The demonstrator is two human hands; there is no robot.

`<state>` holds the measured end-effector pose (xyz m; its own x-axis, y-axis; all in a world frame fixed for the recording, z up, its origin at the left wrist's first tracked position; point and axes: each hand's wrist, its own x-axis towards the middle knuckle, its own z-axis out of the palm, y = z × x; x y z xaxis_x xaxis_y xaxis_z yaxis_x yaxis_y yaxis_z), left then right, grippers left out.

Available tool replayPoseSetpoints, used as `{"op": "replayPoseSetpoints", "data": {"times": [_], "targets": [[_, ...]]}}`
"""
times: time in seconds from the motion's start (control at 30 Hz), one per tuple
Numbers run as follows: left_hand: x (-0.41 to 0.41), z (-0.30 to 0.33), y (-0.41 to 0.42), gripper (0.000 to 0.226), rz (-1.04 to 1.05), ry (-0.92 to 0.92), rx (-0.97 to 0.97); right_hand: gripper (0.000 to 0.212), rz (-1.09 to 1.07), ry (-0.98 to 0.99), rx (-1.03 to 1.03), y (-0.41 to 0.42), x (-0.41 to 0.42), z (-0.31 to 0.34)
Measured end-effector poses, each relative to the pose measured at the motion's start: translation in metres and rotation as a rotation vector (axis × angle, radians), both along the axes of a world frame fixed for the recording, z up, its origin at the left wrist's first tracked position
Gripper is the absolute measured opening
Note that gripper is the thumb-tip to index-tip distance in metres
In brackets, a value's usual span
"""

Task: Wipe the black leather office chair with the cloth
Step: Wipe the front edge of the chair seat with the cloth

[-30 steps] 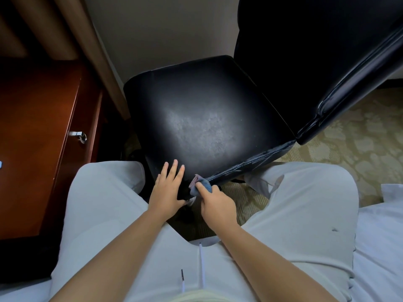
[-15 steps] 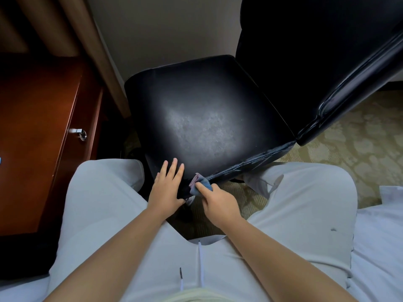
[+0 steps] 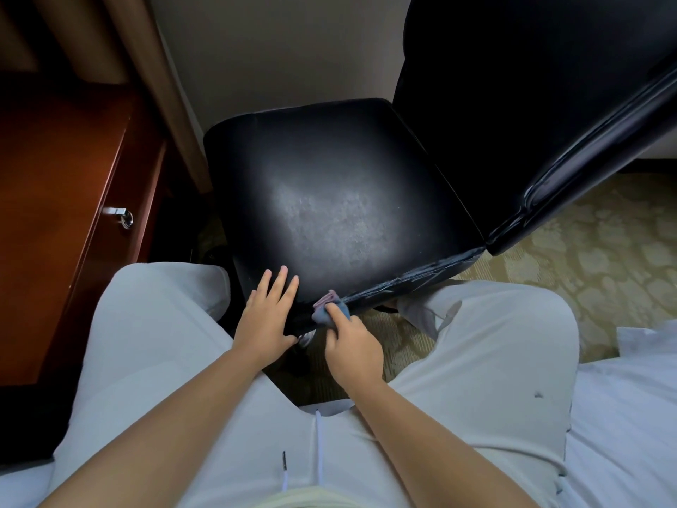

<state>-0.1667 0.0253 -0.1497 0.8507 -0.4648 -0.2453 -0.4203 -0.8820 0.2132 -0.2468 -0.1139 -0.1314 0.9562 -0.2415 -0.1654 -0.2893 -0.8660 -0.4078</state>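
I sit looking down at the black leather office chair (image 3: pixel 329 199), which stands directly in front of my knees, its seat facing up and its backrest rising at the far right. My right hand (image 3: pixel 351 346) is bunched around a small blue cloth (image 3: pixel 327 309), fingers curled and pressing it against the seat's near edge. My left hand (image 3: pixel 265 317) lies flat just beside it to the left, fingers spread loosely on the seat corner, bracing the chair. The near edge runs as a long stitched seam from my right hand away toward the right and slightly upward, ending near the backrest. I judge the right hand, already on that seam, should slide the cloth rightward along it.
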Motion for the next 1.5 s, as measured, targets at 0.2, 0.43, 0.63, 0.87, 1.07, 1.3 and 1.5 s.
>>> {"op": "replayPoseSetpoints", "data": {"times": [0.2, 0.43, 0.63, 0.87, 1.07, 1.3, 1.5], "targets": [[0.0, 0.001, 0.0, 0.101, -0.001, 0.001, 0.009, 0.046, 0.219, 0.093, 0.002, -0.001, 0.0, 0.003], [0.0, -0.001, 0.001, 0.1, -0.004, 0.0, 0.001, 0.046, 0.206, 0.071, -0.03, 0.0, -0.001, 0.004], [-0.003, -0.002, 0.002, 0.097, -0.021, -0.012, -0.026, 0.047, 0.068, 0.051, 0.025, 0.008, -0.002, 0.003], [-0.004, -0.003, -0.001, 0.094, -0.034, -0.042, -0.024, 0.046, -0.05, 0.07, 0.021, 0.003, 0.0, 0.006], [-0.004, -0.005, -0.001, 0.094, -0.032, -0.05, -0.02, 0.046, -0.114, 0.071, 0.033, 0.0, 0.0, 0.005], [-0.004, -0.004, -0.003, 0.088, -0.092, -0.071, -0.053, 0.047, -0.046, 0.059, 0.032, 0.0, 0.0, 0.006], [-0.003, -0.005, -0.003, 0.087, -0.096, -0.081, -0.041, 0.044, 0.09, 0.061, 0.011, -0.002, 0.0, 0.005]]}}
